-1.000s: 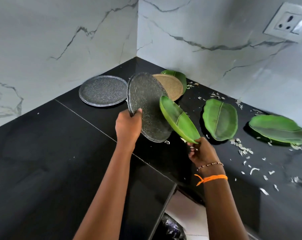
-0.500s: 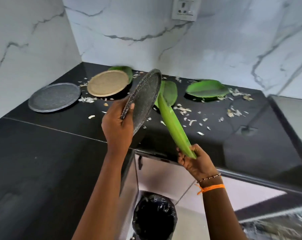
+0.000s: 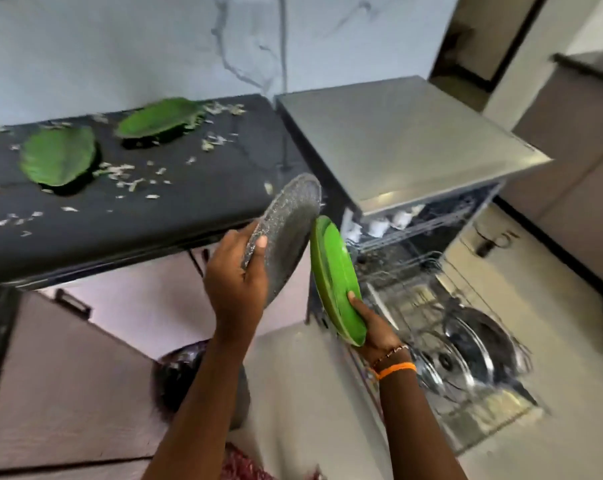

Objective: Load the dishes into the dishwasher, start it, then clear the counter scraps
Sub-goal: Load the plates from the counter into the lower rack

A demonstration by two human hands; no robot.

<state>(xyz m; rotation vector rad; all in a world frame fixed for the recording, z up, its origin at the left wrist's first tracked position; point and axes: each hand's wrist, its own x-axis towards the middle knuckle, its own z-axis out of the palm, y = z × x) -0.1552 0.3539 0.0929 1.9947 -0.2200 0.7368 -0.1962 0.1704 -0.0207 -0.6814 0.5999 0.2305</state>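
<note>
My left hand (image 3: 236, 282) grips a grey speckled round plate (image 3: 288, 230) by its lower edge, tilted on its side in the air past the counter's end. Beside it my right hand (image 3: 374, 329) holds a green leaf-shaped plate (image 3: 333, 275) from below, also on edge. Both plates hang in front of the open dishwasher (image 3: 397, 143), whose lower rack (image 3: 466, 344) is pulled out with steel pans in it. Two more green leaf plates (image 3: 59, 155) (image 3: 160, 117) lie on the black counter (image 3: 189, 188) among pale scraps (image 3: 127, 173).
The dishwasher's upper rack (image 3: 393, 225) holds white cups. A bin with a black bag (image 3: 179, 372) stands on the floor below the counter, next to brown cabinet doors (image 3: 64, 382). Pale floor tiles spread to the right of the lower rack.
My view has swung right from the counter corner to the dishwasher. Both hands carried their plates off the counter and now hold them in front of the open racks.
</note>
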